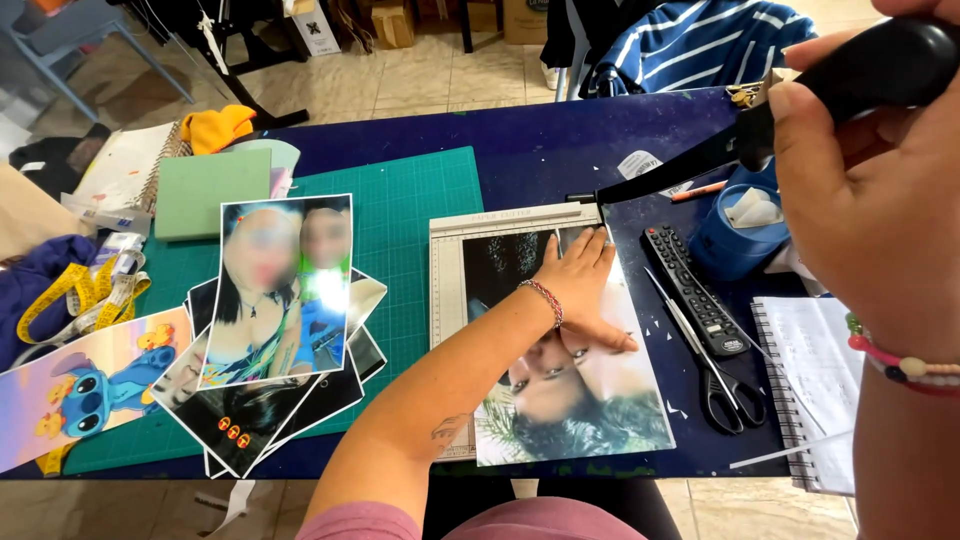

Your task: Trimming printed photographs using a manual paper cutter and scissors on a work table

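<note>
A person's left hand lay flat, fingers spread, pinning a photo print to the bed of a paper cutter, while the right hand was closed around the black handle of the raised blade arm. The fingertips sat close to the cutting edge, so a downward stroke looked likely to catch them; the print also overhung the bed and could have slipped under uneven pressure, leaving a crooked cut. The cutter stood on a dark blue table, beside a green mat bearing a fan of loose photos. A remote and scissors lay just right of the cutter, near a notebook. Beyond the table ran a tiled floor with boxes and chair legs.
</note>
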